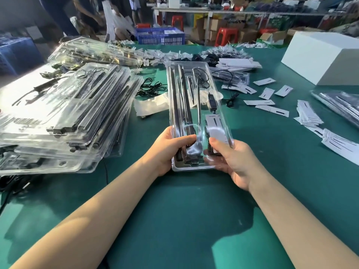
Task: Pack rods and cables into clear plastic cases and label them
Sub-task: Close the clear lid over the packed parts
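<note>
bright sidelight, glare, blurred background

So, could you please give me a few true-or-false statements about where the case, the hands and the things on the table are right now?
1. Both hands hold the near end of the clear case: left hand, right hand. True.
2. The case is empty. False: dark rods and a black cable lie inside it.
3. A stack of filled cases sits to the left. True.
4. The table is red. False: it is green.
5. White label cards lie scattered to the right. True.
6. The white box stands at the near left. False: it stands at the far right.
</note>
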{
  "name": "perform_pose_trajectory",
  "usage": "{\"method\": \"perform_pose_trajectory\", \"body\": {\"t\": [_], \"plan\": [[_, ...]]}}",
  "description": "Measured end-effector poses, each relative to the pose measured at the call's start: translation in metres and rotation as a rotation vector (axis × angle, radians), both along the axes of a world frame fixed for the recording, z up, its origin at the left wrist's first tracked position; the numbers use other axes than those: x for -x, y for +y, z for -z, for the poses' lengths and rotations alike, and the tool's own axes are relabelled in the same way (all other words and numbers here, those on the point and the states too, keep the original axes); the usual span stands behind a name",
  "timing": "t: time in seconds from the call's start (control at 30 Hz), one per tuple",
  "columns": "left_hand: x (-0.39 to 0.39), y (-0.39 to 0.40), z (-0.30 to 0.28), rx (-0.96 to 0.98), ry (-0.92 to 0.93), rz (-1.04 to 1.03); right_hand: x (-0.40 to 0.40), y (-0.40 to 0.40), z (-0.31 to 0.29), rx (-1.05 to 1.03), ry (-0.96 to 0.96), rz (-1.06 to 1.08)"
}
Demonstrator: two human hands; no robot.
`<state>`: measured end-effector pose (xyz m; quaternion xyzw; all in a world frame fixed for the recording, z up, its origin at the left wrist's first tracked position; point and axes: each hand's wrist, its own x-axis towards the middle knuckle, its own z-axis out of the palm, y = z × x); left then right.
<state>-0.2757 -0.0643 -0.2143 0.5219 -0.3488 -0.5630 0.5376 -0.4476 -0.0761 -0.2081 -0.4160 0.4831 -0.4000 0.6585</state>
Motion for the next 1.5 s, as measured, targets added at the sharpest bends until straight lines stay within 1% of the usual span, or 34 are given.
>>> {"method": "perform_pose_trajectory", "body": {"t": [0.1,0.17,0.23,0.33,0.43,0.5,0.6,0.97,1.1,1.2,1.27,1.3,1.37,1.47,1.5], "plan": [[-0.001,0.000,0.000,0.019,0.034,0.002,0.008,0.004,-0.005,-0.056,-0.084,-0.097],[-0.001,-0.001,0.002,0.044,0.081,0.003,0.014,0.006,-0.008,-0.097,-0.086,-0.153],[-0.001,-0.001,0.002,0.056,0.141,-0.002,0.015,0.007,-0.007,-0.154,-0.123,-0.161],[0.001,-0.001,0.003,0.056,0.198,-0.026,0.009,0.007,-0.006,-0.237,-0.242,-0.037],[0.003,-0.002,0.002,0.076,0.216,-0.062,-0.001,0.007,-0.002,-0.199,-0.253,0.075],[0.003,-0.003,0.002,0.100,0.188,-0.099,-0.004,0.007,0.001,-0.182,-0.261,0.100],[0.003,-0.004,0.004,0.105,0.192,-0.116,-0.004,0.007,0.001,-0.196,-0.277,0.102],[0.002,-0.004,0.007,0.103,0.188,-0.093,-0.008,0.006,0.005,-0.052,-0.095,0.214],[0.002,-0.005,0.007,0.118,0.178,-0.097,-0.007,0.005,0.005,-0.047,-0.129,0.165],[0.001,-0.005,0.006,0.130,0.219,-0.084,-0.005,0.006,0.004,-0.031,-0.175,0.106],[0.000,-0.005,0.006,0.149,0.228,-0.030,-0.001,0.003,0.002,0.002,-0.169,0.117],[0.000,-0.005,0.005,0.147,0.224,0.031,0.001,0.002,0.000,0.026,-0.133,0.120],[0.000,-0.005,0.004,0.095,0.213,0.106,0.003,0.002,-0.003,0.064,-0.052,0.098],[-0.002,-0.006,0.001,-0.026,0.239,0.089,0.006,0.002,0.000,0.055,-0.034,0.109],[-0.002,-0.007,0.001,-0.034,0.254,0.086,0.007,0.002,0.001,0.048,-0.031,0.118]]}}
